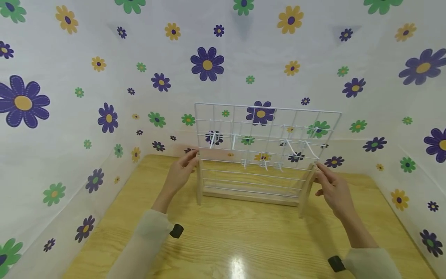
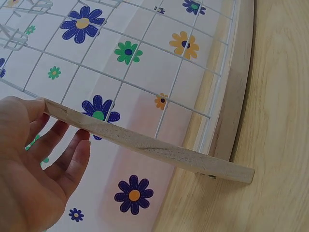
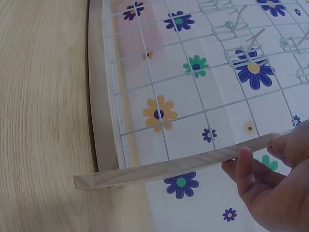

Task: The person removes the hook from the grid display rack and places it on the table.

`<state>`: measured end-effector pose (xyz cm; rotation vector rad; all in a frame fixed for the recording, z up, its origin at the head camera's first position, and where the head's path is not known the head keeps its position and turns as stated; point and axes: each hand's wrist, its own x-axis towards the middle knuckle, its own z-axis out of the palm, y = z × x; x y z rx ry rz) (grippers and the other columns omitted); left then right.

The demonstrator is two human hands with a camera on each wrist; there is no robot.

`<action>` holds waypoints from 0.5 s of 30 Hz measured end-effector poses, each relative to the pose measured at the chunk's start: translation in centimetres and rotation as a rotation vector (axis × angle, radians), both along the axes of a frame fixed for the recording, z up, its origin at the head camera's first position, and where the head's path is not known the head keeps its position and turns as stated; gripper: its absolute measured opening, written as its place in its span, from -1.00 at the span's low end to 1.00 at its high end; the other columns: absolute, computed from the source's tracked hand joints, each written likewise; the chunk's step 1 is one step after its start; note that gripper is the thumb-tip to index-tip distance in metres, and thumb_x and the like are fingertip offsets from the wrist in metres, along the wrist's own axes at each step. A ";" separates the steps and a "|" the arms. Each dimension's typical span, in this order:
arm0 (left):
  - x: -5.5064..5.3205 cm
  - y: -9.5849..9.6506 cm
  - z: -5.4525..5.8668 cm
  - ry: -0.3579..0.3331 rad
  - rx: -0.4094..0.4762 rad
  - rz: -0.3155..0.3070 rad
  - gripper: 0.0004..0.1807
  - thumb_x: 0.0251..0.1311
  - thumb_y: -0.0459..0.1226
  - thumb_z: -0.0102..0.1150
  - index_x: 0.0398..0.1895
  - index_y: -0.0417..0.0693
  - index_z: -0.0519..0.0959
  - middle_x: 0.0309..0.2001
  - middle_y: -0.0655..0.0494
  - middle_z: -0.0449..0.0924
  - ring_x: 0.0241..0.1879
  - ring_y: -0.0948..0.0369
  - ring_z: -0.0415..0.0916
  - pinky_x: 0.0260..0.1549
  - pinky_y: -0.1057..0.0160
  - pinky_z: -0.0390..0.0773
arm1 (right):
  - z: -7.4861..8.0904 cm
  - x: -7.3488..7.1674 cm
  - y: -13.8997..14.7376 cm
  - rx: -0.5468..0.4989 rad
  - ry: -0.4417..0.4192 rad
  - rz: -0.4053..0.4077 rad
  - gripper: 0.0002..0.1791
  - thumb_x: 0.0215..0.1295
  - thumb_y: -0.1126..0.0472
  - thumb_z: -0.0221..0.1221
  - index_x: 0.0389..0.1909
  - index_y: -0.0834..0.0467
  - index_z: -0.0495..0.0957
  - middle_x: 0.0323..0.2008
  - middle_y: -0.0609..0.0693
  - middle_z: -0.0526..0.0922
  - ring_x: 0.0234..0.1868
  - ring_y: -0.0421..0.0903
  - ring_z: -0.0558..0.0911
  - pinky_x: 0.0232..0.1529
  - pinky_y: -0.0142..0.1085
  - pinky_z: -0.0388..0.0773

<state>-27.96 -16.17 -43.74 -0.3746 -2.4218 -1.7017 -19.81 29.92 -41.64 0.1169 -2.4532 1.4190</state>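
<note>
A white wire grid rack (image 1: pixel 268 107) stands on the table in a wooden stand with a low crossbar (image 1: pixel 251 196). Several white wire hooks (image 1: pixel 213 140) hang on the grid in two rows. My left hand (image 1: pixel 179 172) pinches the upper end of the left wooden side piece (image 2: pixel 145 140), thumb on one edge and fingers on the other. At the opposite side, my right hand (image 1: pixel 334 190) pinches the upper end of the right wooden side piece (image 3: pixel 193 162). Both lower ends of the side pieces reach the tabletop in the head view.
The wood-grain table (image 1: pixel 209 240) extends in front of the rack. White sheets with printed flowers (image 1: pixel 223 46) form walls behind and at both sides. A dark object (image 1: pixel 177 231) sits at the left wrist and another dark object (image 1: pixel 336 264) at the right wrist.
</note>
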 end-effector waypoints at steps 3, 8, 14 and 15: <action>0.0 -0.5 0.0 0.001 -0.002 0.000 -0.49 0.61 -0.09 0.01 0.50 -0.07 0.42 0.43 -0.05 0.44 0.22 -0.09 0.56 0.09 -0.01 0.71 | -0.1 -0.5 -0.4 -0.014 0.011 0.009 -0.48 0.69 0.15 -0.06 0.53 0.27 0.29 0.23 0.44 0.54 -0.21 -0.54 0.62 -0.51 -0.41 0.69; 0.1 -1.3 0.1 -0.016 0.009 0.026 -0.49 0.61 -0.07 0.00 0.50 -0.01 0.42 0.47 0.00 0.39 0.24 -0.07 0.55 0.11 0.00 0.70 | -0.2 -1.3 -1.1 -0.041 0.008 0.033 -0.49 0.69 0.18 -0.06 0.53 0.27 0.29 0.23 0.43 0.55 -0.17 -0.54 0.61 -0.51 -0.40 0.70; -0.1 -2.0 0.0 -0.021 0.013 0.030 -0.48 0.60 -0.05 0.02 0.51 0.00 0.41 0.46 0.01 0.41 0.26 -0.05 0.53 0.19 0.01 0.65 | -0.3 -1.5 -1.7 -0.051 -0.001 0.032 -0.49 0.68 0.19 -0.05 0.54 0.24 0.28 0.19 0.44 0.57 -0.19 -0.51 0.63 -0.52 -0.39 0.70; -0.1 -2.1 0.0 -0.020 0.014 0.030 -0.47 0.60 -0.05 0.02 0.51 -0.01 0.41 0.46 0.01 0.41 0.27 -0.05 0.53 0.21 0.01 0.64 | -0.3 -1.6 -1.8 -0.056 -0.002 0.034 -0.49 0.68 0.19 -0.05 0.54 0.24 0.28 0.20 0.44 0.57 -0.19 -0.51 0.63 -0.52 -0.39 0.71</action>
